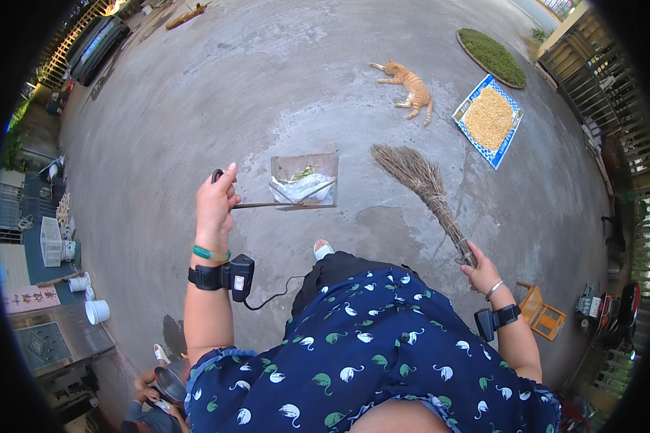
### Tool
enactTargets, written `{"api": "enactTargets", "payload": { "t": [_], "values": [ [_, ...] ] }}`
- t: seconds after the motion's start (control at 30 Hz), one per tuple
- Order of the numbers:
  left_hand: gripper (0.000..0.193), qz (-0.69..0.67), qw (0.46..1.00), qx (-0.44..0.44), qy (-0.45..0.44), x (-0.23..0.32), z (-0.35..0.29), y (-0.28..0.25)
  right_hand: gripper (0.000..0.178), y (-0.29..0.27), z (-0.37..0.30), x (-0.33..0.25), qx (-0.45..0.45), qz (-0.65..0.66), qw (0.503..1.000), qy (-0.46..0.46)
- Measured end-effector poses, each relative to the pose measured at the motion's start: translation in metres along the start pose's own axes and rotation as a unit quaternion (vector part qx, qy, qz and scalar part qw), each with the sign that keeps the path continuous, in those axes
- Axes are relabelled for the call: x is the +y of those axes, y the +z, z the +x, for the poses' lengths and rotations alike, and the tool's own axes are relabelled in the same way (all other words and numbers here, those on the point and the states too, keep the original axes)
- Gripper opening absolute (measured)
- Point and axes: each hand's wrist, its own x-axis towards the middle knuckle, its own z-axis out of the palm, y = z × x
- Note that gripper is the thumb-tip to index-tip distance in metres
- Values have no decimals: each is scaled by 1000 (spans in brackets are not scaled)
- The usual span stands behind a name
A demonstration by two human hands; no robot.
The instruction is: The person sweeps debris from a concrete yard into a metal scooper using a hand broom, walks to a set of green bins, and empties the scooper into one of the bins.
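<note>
My left hand point(217, 198) is closed round the hooked end of a long-handled dustpan point(305, 164). The handle runs right from my fist to the pan. Inside the pan lie a crumpled whitish plastic bag point(300, 190) and some yellow-green scraps point(303, 174). On the right, my right hand point(482, 268) grips the bound end of a twig broom point(433, 189). Its brushy head fans out ahead and to the left, apart from the dustpan. Each wrist wears a black strapped device.
An orange cat point(412, 88) lies on the concrete ahead. Right of it are a blue-edged sheet of pale grain point(489, 119) and a round tray of green matter point(492, 56). A wooden chair point(542, 312) stands at right. Another person point(155, 404) sits at lower left; a car point(97, 47) is far left.
</note>
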Motion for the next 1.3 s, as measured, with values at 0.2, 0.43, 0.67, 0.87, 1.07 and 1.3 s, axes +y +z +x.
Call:
{"api": "enactTargets", "payload": {
  "t": [0.2,0.43,0.67,0.87,1.07,1.3],
  "values": [
    [24,7,1000,12,7,-8,7,-47,63,10,5,-107,-30,-13,992,-124],
    [24,-15,998,55,17,-14,14,-103,59,54,34,-156,7,-351,897,-269],
    [22,-45,992,118,25,-21,12,-149,61,62,40,-173,28,-403,882,-243],
    [22,-64,988,138,31,-32,17,-168,60,50,62,-195,49,-465,843,-265],
    [22,-94,977,186,39,-37,26,-183,58,62,100,-215,41,-486,834,-258],
    [21,-132,963,230,51,-19,53,-191,59,61,166,-239,8,-489,841,-233]
  ]
}}
